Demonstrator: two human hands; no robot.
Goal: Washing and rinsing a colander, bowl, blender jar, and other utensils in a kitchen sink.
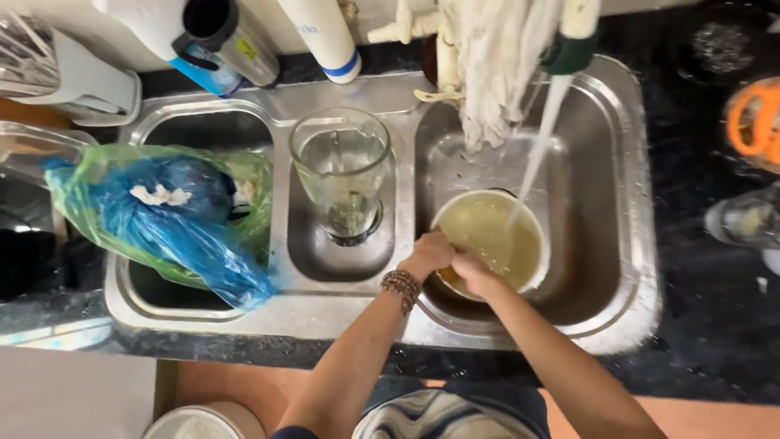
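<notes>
A round white bowl [532, 244] full of cloudy yellowish water sits in the right basin of a steel sink [617, 162]. Water streams from a green-collared tap [569, 49] into the bowl. My left hand [431, 252], with a beaded bracelet on its wrist, grips the bowl's near-left rim. My right hand [475, 272] is curled on the same rim just beside it, fingers reaching into the bowl. Both hands touch each other at the rim.
A glass blender jar [341, 167] stands upright in the small middle basin. Green and blue plastic bags [162, 219] fill the left basin. A white string mop [496, 65] hangs over the right basin. Dark stone counter [715, 309] surrounds the sink.
</notes>
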